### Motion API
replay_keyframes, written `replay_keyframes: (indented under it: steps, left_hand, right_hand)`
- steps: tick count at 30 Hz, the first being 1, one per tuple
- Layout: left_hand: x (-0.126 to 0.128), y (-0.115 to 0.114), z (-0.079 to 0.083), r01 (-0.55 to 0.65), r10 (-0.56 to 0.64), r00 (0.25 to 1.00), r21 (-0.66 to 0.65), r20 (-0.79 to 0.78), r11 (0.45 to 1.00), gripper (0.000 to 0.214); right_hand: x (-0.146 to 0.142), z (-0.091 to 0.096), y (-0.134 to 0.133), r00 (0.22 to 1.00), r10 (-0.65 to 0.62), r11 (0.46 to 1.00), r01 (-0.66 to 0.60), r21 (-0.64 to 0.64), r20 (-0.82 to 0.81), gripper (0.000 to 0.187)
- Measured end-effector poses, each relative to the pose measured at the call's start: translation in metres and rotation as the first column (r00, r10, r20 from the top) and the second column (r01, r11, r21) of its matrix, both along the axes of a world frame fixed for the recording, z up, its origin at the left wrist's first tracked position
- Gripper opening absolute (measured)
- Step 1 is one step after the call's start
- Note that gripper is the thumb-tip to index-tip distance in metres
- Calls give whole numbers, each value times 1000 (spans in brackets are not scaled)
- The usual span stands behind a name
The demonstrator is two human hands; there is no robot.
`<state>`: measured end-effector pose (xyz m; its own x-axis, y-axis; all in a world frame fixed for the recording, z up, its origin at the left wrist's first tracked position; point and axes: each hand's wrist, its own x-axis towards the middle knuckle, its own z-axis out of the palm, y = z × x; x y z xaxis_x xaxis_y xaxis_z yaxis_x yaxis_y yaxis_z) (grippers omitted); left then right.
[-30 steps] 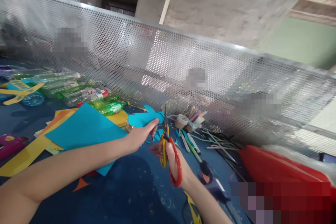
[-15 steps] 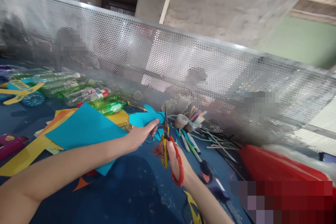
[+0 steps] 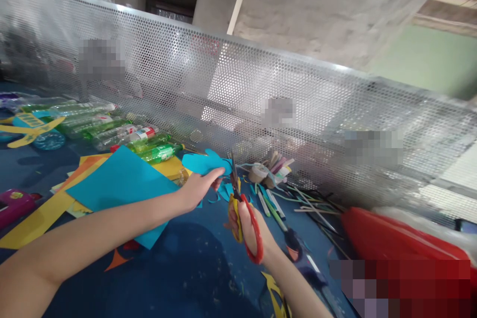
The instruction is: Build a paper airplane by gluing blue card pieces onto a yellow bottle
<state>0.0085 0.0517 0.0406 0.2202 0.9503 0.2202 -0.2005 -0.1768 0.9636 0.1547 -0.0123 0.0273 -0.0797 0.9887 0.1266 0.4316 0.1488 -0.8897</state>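
My left hand [image 3: 199, 188] pinches a small teal paper cut-out [image 3: 204, 163] and holds it up above the blue table [image 3: 179, 278]. My right hand [image 3: 249, 228] is closed through the handles of red and yellow scissors [image 3: 242, 208]. Their blades point up and meet the right edge of the cut-out. Small teal scraps [image 3: 224, 192] lie just under the blades.
A large teal sheet [image 3: 121, 186] lies over yellow and orange sheets [image 3: 40, 213] at left. Green plastic bottles [image 3: 112, 134] line the perforated metal screen [image 3: 238, 94]. Tape rolls [image 3: 261, 171], sticks and pens [image 3: 276, 206] lie at centre right, something red [image 3: 387, 238] at far right.
The scissor handles have drawn together and the blades have closed on the cut-out's edge. My left hand has tilted the cut-out slightly lower.
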Motion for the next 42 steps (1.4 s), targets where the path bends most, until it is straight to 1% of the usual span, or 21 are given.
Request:
replay_keyframes:
  steps: [3,5,12,22,28,32,35,39,42]
  left_hand:
    - [0,0,3,-18,20,999,-59,35,998,37]
    - [-1,1,4,-24,28,998,-69,53,997,37]
    - [-1,7,3,-38,39,996,-7,83,999,38]
    - [-1,7,1,-30,31,995,-9,94,999,36]
    - [-1,8,2,-41,43,994,-15,103,999,38]
    - [-2,10,2,-40,41,993,-9,107,999,38]
    - [-3,11,3,-39,37,996,21,81,999,38]
    - [-5,13,3,-57,55,998,72,30,996,42]
    - [-5,17,2,-43,38,998,142,42,989,40]
  right_hand:
    - [0,0,-1,1000,-8,1000,8,-5,13,55]
    - [1,0,-1,1000,-13,1000,13,-6,19,55]
    - [0,1,-2,1000,-7,1000,8,-19,15,54]
    - [-3,1,-3,1000,-6,1000,6,-30,-4,54]
    - [-2,1,-4,1000,-1,1000,1,-26,19,54]
    - [-1,0,-3,999,-9,999,10,-45,32,54]
    - [1,0,-1,999,-21,998,24,-56,48,54]
    - [3,1,0,999,-21,997,25,-80,43,53]
    - [4,1,1,999,-11,996,15,-90,44,54]
